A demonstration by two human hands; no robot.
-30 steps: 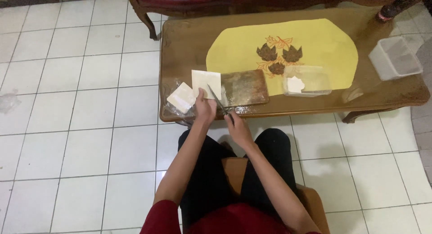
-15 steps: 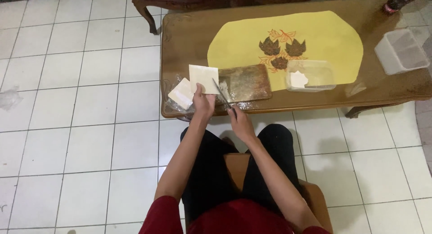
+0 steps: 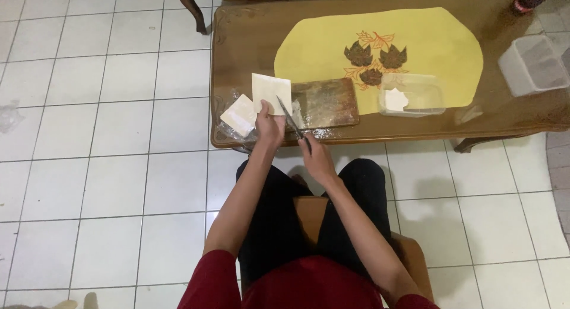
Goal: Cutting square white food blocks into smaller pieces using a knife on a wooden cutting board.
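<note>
My left hand (image 3: 270, 124) holds a pale square sheet (image 3: 271, 92) up by its lower edge, above the near edge of the wooden table (image 3: 249, 42). My right hand (image 3: 316, 157) grips a pair of scissors (image 3: 291, 120) whose blades point up toward the sheet's right side. A flour-dusted wooden board (image 3: 325, 102) lies just right of the sheet. Further pale sheets (image 3: 238, 114) rest on clear plastic wrap to the left.
A yellow mat (image 3: 427, 42) with a leaf print covers the table's middle. On it stands a clear plastic box (image 3: 411, 95) with a white piece inside. Another empty clear container (image 3: 533, 64) sits at the right end. White floor tiles surround my stool (image 3: 409, 255).
The view has shifted slightly. Both hands stay at the table's near edge with the sheet and scissors, the blades now lying close against the sheet.
</note>
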